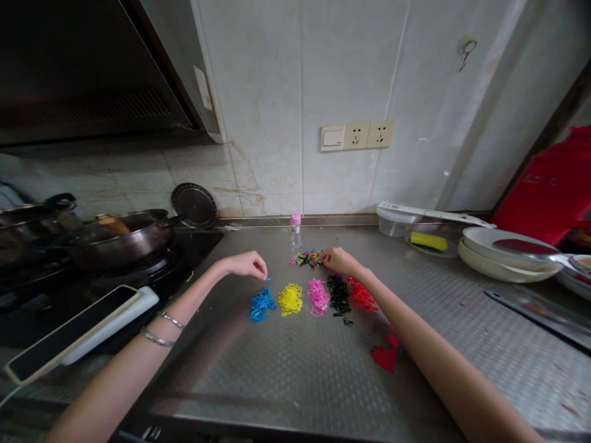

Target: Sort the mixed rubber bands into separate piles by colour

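My left hand (249, 265) is closed in a pinch on a small blue rubber band (268, 279), just above the blue pile (262, 304). At the right end of a mixed-colour pile of small bands (305, 258), my right hand (340, 261) has its fingers together; what they hold, if anything, is too small to make out. Nearer me, sorted heaps lie in a row: yellow (290, 299), pink (318, 297), black (338, 295) and red (362, 295), the last partly behind my right arm. A small clear bottle with a pink cap (296, 221) stands behind the mixed pile.
A red heart-shaped piece (385, 354) lies beside my right forearm. On the left are a phone (71, 332) and a pan (124, 240) on the stove. To the right sit a plastic tub (392, 221), a yellow sponge (428, 242), stacked bowls (503, 261) and a knife (545, 317).
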`<action>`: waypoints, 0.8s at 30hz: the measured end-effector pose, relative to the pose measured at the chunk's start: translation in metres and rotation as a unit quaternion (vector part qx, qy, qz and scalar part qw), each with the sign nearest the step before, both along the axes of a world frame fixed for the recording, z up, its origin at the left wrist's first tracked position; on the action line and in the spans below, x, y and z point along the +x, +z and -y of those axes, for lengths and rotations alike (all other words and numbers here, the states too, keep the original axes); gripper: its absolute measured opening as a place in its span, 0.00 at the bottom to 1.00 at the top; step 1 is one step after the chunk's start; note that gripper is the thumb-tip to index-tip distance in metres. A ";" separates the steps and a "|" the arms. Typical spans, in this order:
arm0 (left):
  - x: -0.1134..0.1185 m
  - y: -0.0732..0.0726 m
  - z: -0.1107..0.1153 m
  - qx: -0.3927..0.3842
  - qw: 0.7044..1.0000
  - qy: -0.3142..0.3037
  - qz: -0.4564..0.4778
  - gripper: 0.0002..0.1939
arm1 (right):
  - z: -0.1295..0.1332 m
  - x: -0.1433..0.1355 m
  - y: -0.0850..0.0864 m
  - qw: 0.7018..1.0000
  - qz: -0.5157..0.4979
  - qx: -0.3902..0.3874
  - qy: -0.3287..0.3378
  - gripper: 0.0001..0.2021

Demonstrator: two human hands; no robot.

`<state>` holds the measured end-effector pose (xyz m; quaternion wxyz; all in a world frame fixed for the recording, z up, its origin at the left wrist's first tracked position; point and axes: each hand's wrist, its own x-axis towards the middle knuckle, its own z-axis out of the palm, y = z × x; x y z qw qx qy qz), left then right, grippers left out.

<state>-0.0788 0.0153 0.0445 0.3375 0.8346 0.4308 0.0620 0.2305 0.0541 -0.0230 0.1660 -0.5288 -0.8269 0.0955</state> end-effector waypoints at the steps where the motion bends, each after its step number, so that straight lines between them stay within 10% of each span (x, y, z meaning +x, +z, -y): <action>1: -0.005 -0.001 0.004 -0.018 1.000 -0.001 -0.009 0.11 | 0.001 -0.001 0.001 1.000 -0.003 -0.001 0.001 0.15; 24: -0.016 -0.014 0.025 -0.082 0.996 0.010 -0.027 0.11 | 0.009 -0.003 0.003 0.999 -0.021 0.026 0.028 0.14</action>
